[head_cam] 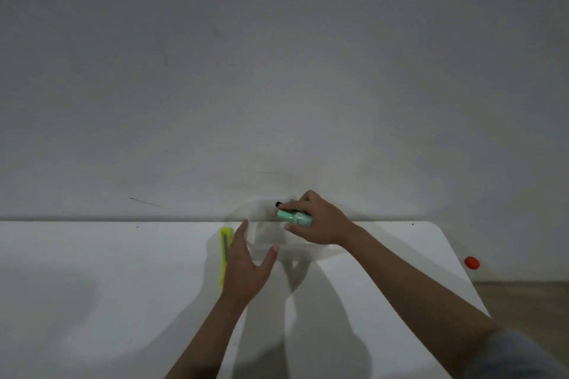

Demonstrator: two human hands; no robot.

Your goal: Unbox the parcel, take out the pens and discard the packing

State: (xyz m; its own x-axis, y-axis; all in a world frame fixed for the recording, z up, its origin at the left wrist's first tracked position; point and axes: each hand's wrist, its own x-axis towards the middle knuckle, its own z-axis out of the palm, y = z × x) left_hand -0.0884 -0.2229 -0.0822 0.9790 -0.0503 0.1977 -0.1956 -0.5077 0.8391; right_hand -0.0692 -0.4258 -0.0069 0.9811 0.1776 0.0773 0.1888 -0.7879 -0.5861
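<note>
Right hand [317, 220] fingers curled around green pen [294, 216], frame centre; left hand [246, 268] splayed steadying clear packing [264, 234]. Risk: flimsy packing slides, pens spill.

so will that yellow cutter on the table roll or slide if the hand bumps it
The yellow cutter looks flat and slim, so it would probably slide on the smooth white table, not roll. It seems light, so the left hand beside it could easily nudge it.

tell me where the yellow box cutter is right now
In the head view, the yellow box cutter lies on the white table, just left of the left hand, which partly covers it.
</note>
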